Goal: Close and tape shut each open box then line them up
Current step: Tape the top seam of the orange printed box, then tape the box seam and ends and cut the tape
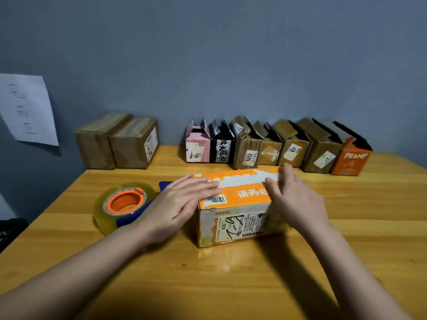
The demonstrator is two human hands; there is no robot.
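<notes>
An orange and white box (240,204) with a shipping label lies in the middle of the wooden table (231,273), its top flaps folded down. My left hand (178,204) lies flat with straight fingers on the box's left top edge. My right hand (295,199) presses flat on the right end of the top. A roll of clear tape (122,206) on a blue dispenser with an orange core sits just left of the box, behind my left wrist.
Along the grey wall stand two closed brown boxes (117,142) at the left and a row of several open boxes (277,146), from a pink one to an orange one (351,158). A paper sheet (27,109) hangs on the left wall.
</notes>
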